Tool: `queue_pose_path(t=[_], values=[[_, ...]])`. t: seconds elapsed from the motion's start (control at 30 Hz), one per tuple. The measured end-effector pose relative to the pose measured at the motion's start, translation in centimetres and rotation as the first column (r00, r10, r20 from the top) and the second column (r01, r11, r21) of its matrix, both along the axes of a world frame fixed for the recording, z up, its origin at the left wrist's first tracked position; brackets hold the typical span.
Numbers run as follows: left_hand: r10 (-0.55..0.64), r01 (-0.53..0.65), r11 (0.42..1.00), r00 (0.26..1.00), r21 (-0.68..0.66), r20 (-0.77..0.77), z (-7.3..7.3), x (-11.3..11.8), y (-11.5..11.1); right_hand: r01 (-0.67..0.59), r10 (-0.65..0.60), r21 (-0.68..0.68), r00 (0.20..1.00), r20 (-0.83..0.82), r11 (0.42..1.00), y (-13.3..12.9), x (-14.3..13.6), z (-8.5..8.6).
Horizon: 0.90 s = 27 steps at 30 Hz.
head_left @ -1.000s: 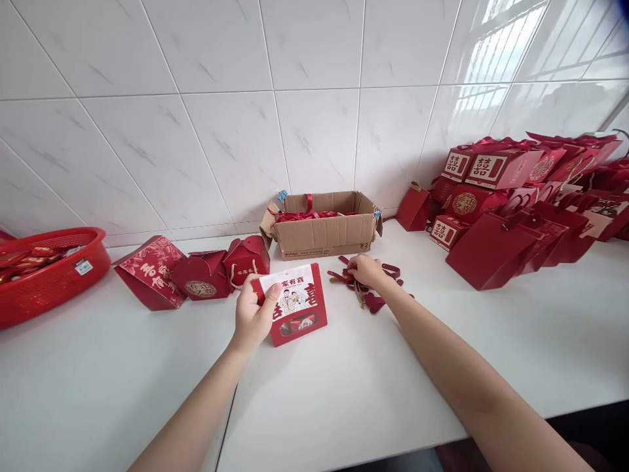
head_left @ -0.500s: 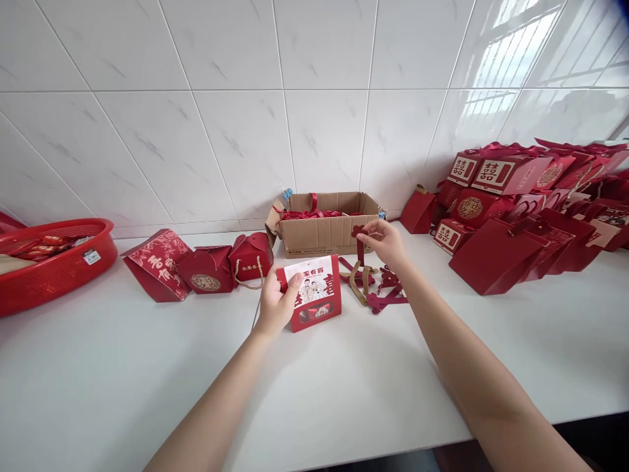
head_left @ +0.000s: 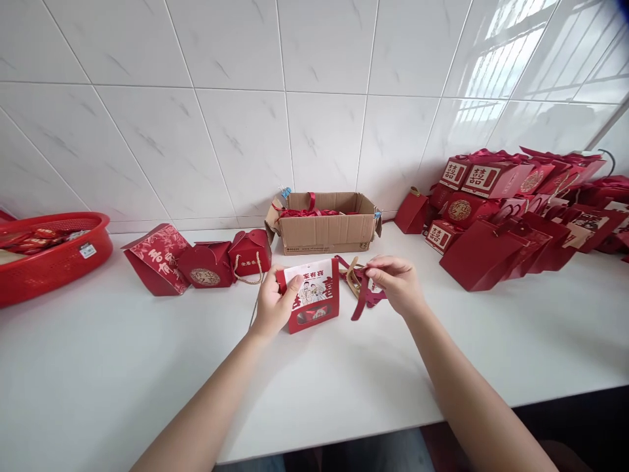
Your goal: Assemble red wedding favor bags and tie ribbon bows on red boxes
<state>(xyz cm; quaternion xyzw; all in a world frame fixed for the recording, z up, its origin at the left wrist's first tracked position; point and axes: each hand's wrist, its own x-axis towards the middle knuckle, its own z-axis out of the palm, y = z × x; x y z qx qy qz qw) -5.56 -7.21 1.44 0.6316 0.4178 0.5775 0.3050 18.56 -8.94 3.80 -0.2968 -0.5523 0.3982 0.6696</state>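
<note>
My left hand [head_left: 276, 303] grips a red gift box [head_left: 314, 295] by its left side, thumb across the front. The box has a white top panel with a printed couple, and an oval window low on its face. To the right of it, my right hand [head_left: 396, 282] pinches a dark red strap [head_left: 362, 298] between thumb and fingers; the strap hangs down, apart from the box. Beneath and behind that hand lies a small pile of red and gold straps [head_left: 352, 278], partly hidden by the hand.
An open cardboard box [head_left: 327, 235] with red ribbon inside stands against the tiled wall. Three red gift boxes [head_left: 205, 265] sit to the left, beside a red plastic basket [head_left: 59, 262] of small packets. Many finished-looking red boxes and bags [head_left: 491, 249] are stacked at the right.
My right hand has moved down and slightly right, bringing the strap lower, in front of the pile. My left hand still holds the gift box in nearly the same place.
</note>
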Motion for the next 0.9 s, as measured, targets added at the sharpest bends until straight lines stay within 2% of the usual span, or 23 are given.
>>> queue_pose_path(t=[0.2, 0.33, 0.53, 0.7, 0.9], values=[[-0.065, 0.067, 0.996, 0.997, 0.051, -0.041, 0.5, 1.5, -1.9, -0.005, -0.061, 0.268, 0.97, 0.236, 0.963, -1.3, -2.1, -0.2], [-0.031, 0.049, 0.986, 0.993, 0.16, -0.11, 0.8, 1.8, -2.4, 0.0, -0.153, 0.397, 0.922, 0.354, 0.918, -1.7, -3.0, -0.5], [-0.025, 0.047, 0.984, 0.991, 0.169, -0.129, 0.7, 1.7, -2.3, -0.046, -0.142, 0.415, 0.9, 0.412, 0.909, -1.7, -3.4, -1.1], [-0.023, 0.047, 0.981, 0.991, 0.188, -0.129, 0.6, 1.7, -2.3, -0.043, -0.159, 0.475, 0.912, 0.378, 0.879, -1.4, -3.2, -1.4], [-0.026, 0.086, 0.939, 0.983, 0.332, -0.182, 0.8, 1.9, -2.8, -0.094, -0.111, 0.459, 0.909, 0.402, 0.884, -1.4, -3.3, -1.5]])
